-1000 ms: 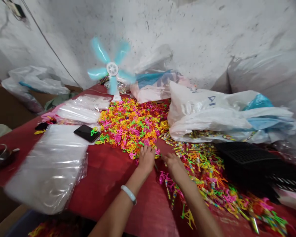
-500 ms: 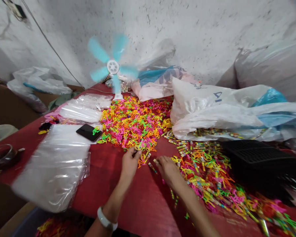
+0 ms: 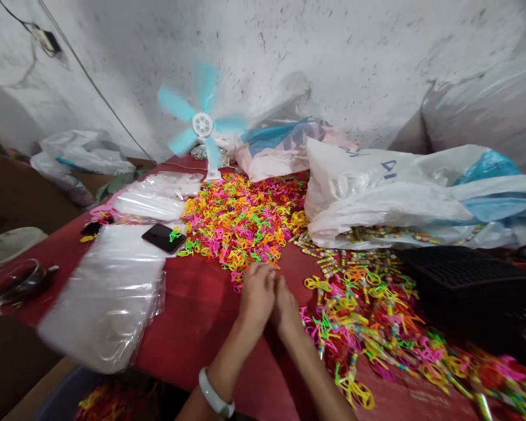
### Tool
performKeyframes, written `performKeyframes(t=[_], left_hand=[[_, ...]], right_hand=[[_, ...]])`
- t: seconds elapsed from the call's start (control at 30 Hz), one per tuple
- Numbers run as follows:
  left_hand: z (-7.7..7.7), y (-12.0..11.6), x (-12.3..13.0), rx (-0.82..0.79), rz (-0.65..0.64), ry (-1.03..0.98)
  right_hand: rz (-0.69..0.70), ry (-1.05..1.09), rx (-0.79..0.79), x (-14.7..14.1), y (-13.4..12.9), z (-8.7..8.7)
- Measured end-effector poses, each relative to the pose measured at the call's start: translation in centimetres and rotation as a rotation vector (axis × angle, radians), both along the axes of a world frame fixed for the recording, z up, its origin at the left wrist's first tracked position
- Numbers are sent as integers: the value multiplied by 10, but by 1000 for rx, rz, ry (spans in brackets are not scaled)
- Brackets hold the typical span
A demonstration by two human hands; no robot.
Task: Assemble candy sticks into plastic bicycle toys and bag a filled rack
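My left hand [image 3: 258,295] and my right hand [image 3: 284,304] are together over the red table, just in front of a heap of colourful plastic pieces [image 3: 241,225]. The fingers of both are curled and pressed together, and whatever they hold is hidden. A white bracelet [image 3: 214,393] circles my left wrist. To the right of my right hand lies a second spread of colourful pieces [image 3: 355,327], mixed with small patterned tubes [image 3: 328,260].
A spinning blue fan [image 3: 202,124] stands behind the heap. On the left are clear plastic bags [image 3: 109,292] and a black phone [image 3: 160,236]. White sacks [image 3: 377,187] lie at the back right, above a black crate [image 3: 460,269]. A glass bowl [image 3: 20,280] sits far left.
My hands, apart before, have come together. My left hand moved right, my right hand slightly left. More pieces lie beside my right forearm, and the view has shifted slightly.
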State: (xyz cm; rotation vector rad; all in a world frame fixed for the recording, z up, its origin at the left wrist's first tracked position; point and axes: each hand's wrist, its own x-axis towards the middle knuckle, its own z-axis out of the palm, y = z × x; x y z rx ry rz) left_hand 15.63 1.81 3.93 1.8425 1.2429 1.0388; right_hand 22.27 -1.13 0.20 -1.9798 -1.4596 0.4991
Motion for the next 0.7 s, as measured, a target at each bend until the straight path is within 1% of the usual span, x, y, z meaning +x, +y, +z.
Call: performKeyframes(t=[0.07,0.1,0.13,0.2,0.3,0.43,0.5,0.53,0.57,0.63,0.7], left_hand=[[-8,7,-17,-25,161,233],[-12,9,-25,-41,203,348],[-17,11,-31,-48,216,449],[-24,10,-40,-23,172,577],[-29,2,-50,25,77,631],[-30,-11,-68,58,-37,579],[-31,-16,-78,67,-66,508],[-32,-19,-83,60,-69,461],[-33,-21,-87,42,-65,404],[-35,-25,-93,-35,-24,251],[-35,-30,-96,-180,28,45]], right_hand=[[-85,-44,-107,7,7,3],[-118,-70,-162,9,11,5],[-135,-87,-202,10,15,7],[-136,-113,-258,12,22,11],[-79,-135,-298,17,25,16],[-7,-140,-289,22,14,19],[2,-129,-266,23,5,17],[9,-80,-231,22,-1,16],[21,5,-181,21,-7,14],[49,248,-59,17,-22,10],[87,479,26,7,-37,7]])
